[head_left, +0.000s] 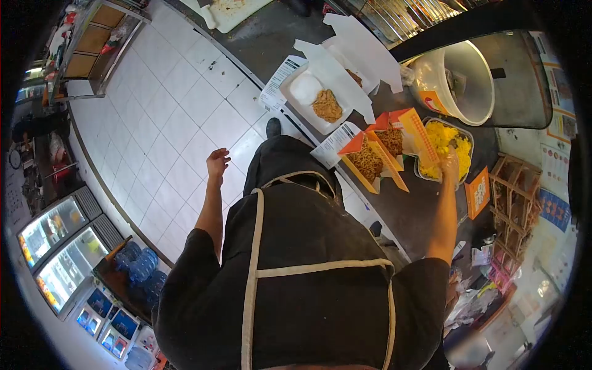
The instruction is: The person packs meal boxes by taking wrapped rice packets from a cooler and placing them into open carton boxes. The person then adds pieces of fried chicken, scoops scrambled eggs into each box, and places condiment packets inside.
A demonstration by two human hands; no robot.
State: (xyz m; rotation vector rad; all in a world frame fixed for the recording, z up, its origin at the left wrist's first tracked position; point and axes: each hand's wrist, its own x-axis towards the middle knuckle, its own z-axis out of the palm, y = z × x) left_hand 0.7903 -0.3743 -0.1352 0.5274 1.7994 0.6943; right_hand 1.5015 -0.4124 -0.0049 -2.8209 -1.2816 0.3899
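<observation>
The tabletop (pixel 402 214) is dark grey and goes diagonally, from the top of the frame down to the right of centre. At its upper end lies a white cutting board (pixel 245 11), cut by the frame's edge. Near the upper centre, two white takeaway boxes (pixel 343 91) stand with lids raised, one just behind the other. Two printed slips (pixel 282 82) lie along the tabletop's edge, beside these boxes and beside two orange noodle boxes (pixel 392 171), which stand open, side by side. To their right rests a shallow tray (pixel 473 149) of yellow rice. Above it stands a pale bucket (pixel 427 71), and below it an orange carton (pixel 477 193).
</observation>
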